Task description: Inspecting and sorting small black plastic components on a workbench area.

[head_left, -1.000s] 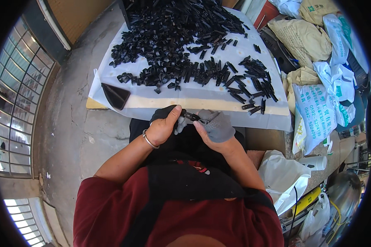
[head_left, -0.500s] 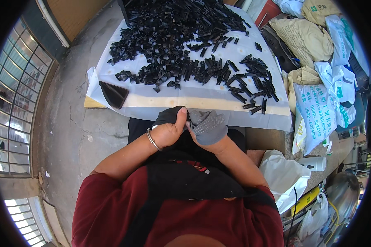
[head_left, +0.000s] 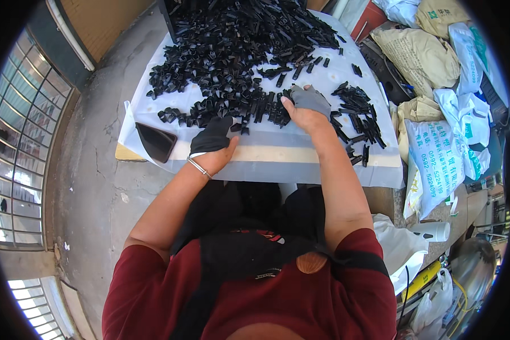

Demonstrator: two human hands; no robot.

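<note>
Only the head view to go on here. The person is leaning over a worktop [head_left: 277, 156] covered with a white sheet, and there's a big heap of small black plastic pieces [head_left: 238, 51] spreading from the far end down toward the near edge.

The left hand [head_left: 212, 141], in a black glove, is resting at the front fringe of the heap with its fingers curled down onto the pieces; can't tell if it's actually pinching one or just lying on them. The right hand [head_left: 307, 107], in a grey fingerless glove, is pressing down on the loose pieces near the middle, fingers bent and close together, and whether it's got one is hidden too.

What could go sideways, as far as one can judge:
- A smaller bunch of pieces [head_left: 357, 122] is sitting by the right edge, so a sweep of the right forearm could be knocking them off onto the sacks [head_left: 430, 158] beside the worktop.
- A dark phone [head_left: 154, 141] is lying at the left near corner, partly over the edge, just beside the left hand. One elbow nudge and it's probably hitting the concrete floor [head_left: 96, 187].
- The sheet is hanging loose at the front, so a snag could be dragging the heap along.
</note>
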